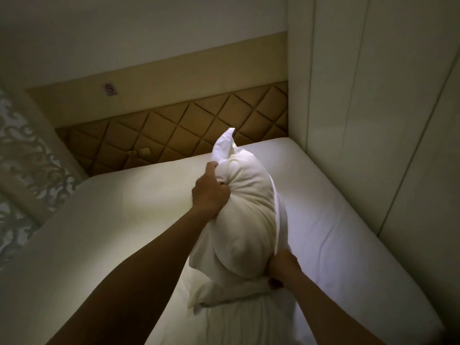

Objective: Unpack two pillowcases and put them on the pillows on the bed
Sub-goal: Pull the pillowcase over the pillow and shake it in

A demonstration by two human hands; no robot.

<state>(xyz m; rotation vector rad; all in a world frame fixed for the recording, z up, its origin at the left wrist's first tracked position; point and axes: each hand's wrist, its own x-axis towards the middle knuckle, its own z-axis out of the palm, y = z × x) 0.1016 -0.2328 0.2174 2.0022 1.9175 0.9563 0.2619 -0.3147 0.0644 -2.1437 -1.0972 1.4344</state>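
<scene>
While the left hand [210,192] bunches the upper pillowcase [249,207] and the right hand [282,268] grips its lower edge, pillow upright over the bed [348,207], casing looks mid-step; next probably tug fabric down, seat corners.

The pillow [245,215] stands above the bed [112,220], headboard [199,120] behind, wall [373,95] to the right.

Illegible wall sticker [109,89], edge-cropped bed [361,220]
</scene>
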